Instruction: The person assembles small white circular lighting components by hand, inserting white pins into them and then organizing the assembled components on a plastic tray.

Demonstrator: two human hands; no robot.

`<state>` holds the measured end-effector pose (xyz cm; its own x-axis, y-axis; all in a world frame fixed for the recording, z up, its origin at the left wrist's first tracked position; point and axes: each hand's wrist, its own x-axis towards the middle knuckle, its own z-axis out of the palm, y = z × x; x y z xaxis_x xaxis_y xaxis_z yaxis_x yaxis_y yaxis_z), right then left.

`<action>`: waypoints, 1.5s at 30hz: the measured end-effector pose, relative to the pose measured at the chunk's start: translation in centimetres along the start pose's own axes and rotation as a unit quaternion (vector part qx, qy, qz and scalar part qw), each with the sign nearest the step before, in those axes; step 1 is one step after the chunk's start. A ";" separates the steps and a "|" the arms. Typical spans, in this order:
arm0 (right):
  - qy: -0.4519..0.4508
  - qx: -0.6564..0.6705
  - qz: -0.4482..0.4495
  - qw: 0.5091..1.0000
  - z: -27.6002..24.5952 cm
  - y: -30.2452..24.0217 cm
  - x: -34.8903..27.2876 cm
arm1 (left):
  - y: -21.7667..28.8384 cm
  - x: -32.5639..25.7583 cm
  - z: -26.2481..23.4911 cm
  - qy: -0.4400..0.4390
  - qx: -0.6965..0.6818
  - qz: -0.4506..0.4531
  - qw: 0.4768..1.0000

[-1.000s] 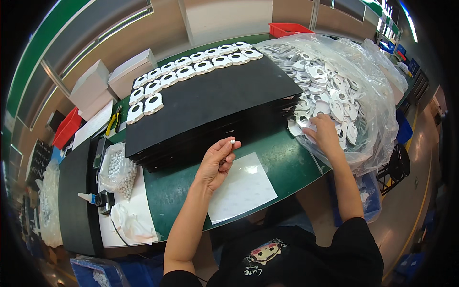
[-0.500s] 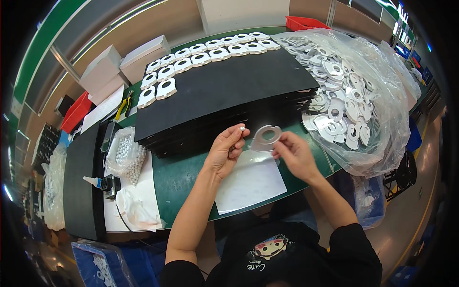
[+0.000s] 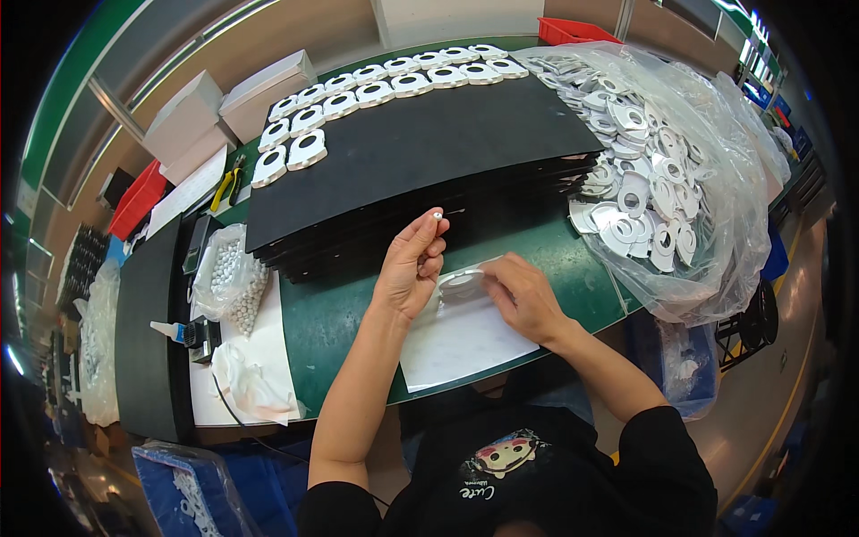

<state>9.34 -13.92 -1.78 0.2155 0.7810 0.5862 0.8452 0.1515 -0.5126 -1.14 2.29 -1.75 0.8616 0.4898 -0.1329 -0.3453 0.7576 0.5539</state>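
Observation:
My left hand [image 3: 410,266] is raised in front of the stacked black boards [image 3: 429,148]. Between its thumb and forefinger it pinches a small white bead [image 3: 438,216]. Lower and to the right, my right hand [image 3: 528,297] grips a flat white plastic part with a round hole [image 3: 460,285] by its right side. This part is tilted, seen at a slant, just above a white sheet [image 3: 461,353]; whether it touches the sheet I cannot tell. Rows of similar white parts [image 3: 307,149] lie along the far and left edges of the top board.
At right, a clear plastic bag [image 3: 716,259] spills over with loose white parts [image 3: 626,192]. To the left are a bag of white beads [image 3: 240,285], a glue bottle [image 3: 168,330], a crumpled white cloth [image 3: 255,385] and yellow-handled pliers [image 3: 226,187]. Blue bins [image 3: 259,488] stand below the table.
My right hand has lowered the white part from beside my left hand to over the sheet, tilting it flatter. My left hand, still pinching the bead, has shifted slightly up and left.

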 end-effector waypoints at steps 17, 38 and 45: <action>0.132 0.426 0.210 0.870 -1.6 0.4 5.7 | -0.3 -0.1 1.8 -0.030 0.063 -0.020 0.997; 0.039 0.123 0.051 0.990 -1.2 -4.8 19.7 | 3.3 -2.4 3.2 0.090 -0.033 -0.059 0.994; -0.058 0.060 0.191 0.978 5.8 -1.9 29.0 | 4.2 -2.9 2.1 0.043 -0.079 -0.092 0.992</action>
<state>11.17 11.94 12.55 0.4411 0.8574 0.2651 0.6483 -0.1001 -0.7548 -4.27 3.15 2.65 0.8829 0.3674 -0.2925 -0.2454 0.8919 0.3798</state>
